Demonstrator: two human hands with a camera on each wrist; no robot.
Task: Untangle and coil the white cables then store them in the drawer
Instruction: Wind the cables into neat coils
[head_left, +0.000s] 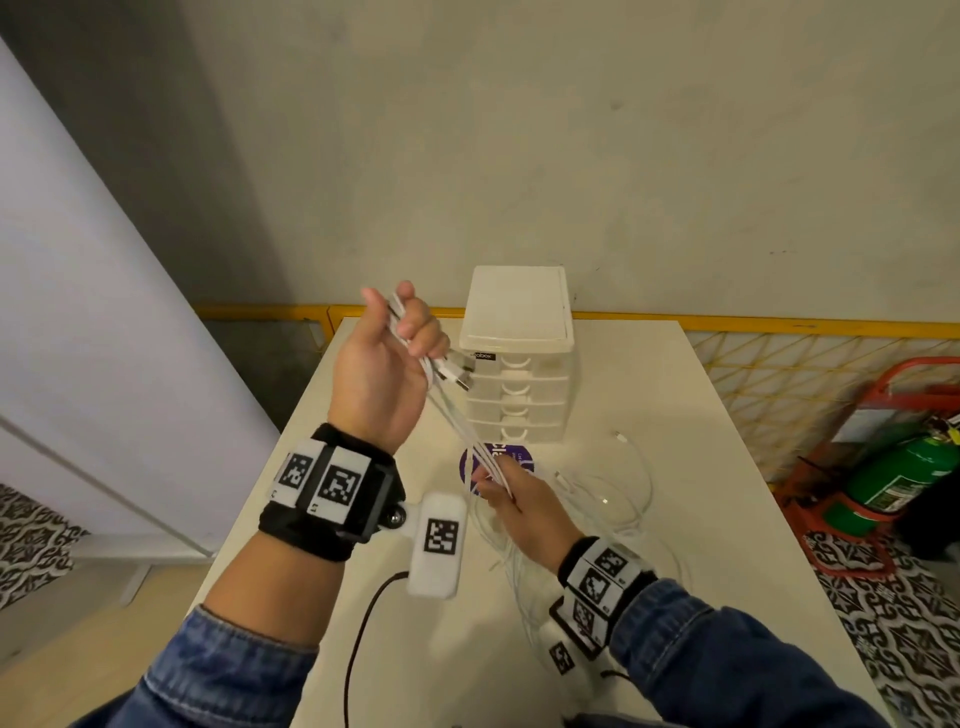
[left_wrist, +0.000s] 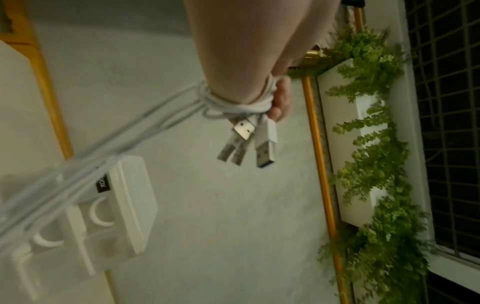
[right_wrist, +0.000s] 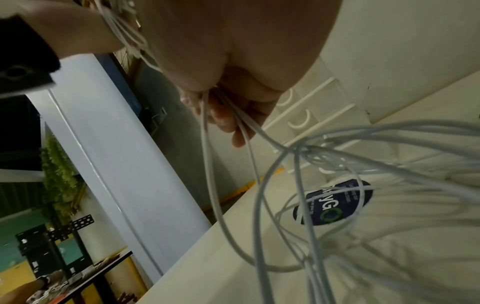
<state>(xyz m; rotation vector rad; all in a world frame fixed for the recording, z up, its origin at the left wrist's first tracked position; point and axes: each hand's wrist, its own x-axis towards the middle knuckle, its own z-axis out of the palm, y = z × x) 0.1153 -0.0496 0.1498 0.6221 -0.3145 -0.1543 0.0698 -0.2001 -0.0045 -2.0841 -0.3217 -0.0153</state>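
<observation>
My left hand (head_left: 400, 338) is raised over the table and grips a bundle of white cables (head_left: 457, 431); several USB plugs (left_wrist: 249, 144) stick out past its fingers (left_wrist: 281, 98). The strands run taut down to my right hand (head_left: 506, 491), which pinches them low over the table. Below that hand the cables (right_wrist: 337, 185) fall in loose tangled loops on the tabletop. A white drawer unit (head_left: 514, 358) with all its drawers closed stands behind the hands.
The white table (head_left: 701, 441) carries a round purple sticker (head_left: 498, 457) in front of the drawer unit. A black cord (head_left: 363, 639) trails off the near edge. Right of the table, a green extinguisher (head_left: 904, 483) stands by a yellow mesh fence (head_left: 810, 374).
</observation>
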